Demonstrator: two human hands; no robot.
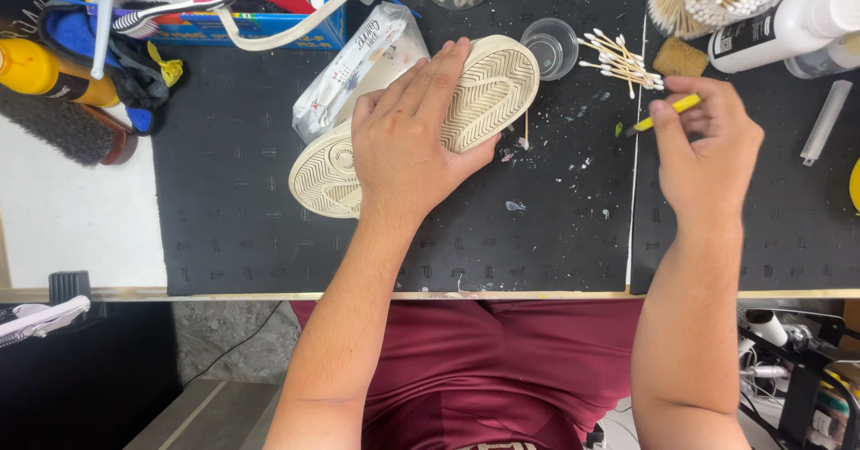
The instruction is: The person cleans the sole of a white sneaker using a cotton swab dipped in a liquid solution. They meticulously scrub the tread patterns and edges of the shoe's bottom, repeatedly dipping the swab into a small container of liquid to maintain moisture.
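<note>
In the head view, a cream-soled shoe turned sole-up (484, 92) is held down on the black rubber mat (224, 208) that covers the bench. The left hand (408, 145) is spread flat across the middle of the ribbed sole, its fingers (439, 69) stretched wide and pressed against it, so the shoe is steadied rather than gripped. The right hand (708, 145) is kept well apart from the shoe, over the right part of the mat; its fingers are pinched narrowly around a thin yellow-handled brush (663, 112), whose dark tip is pointed left towards a small blot of paint. Just beyond the shoe's toe a small clear plastic cup (550, 45) is seen, with loose cotton swabs (623, 60) beside it and a white wrapped packet (358, 65) lying behind the shoe.

The step in hand is judged to be detail work on the shoe with the brush. The next move would call for the tip being carried across to the shoe while the sole is kept pinned firmly.
</note>
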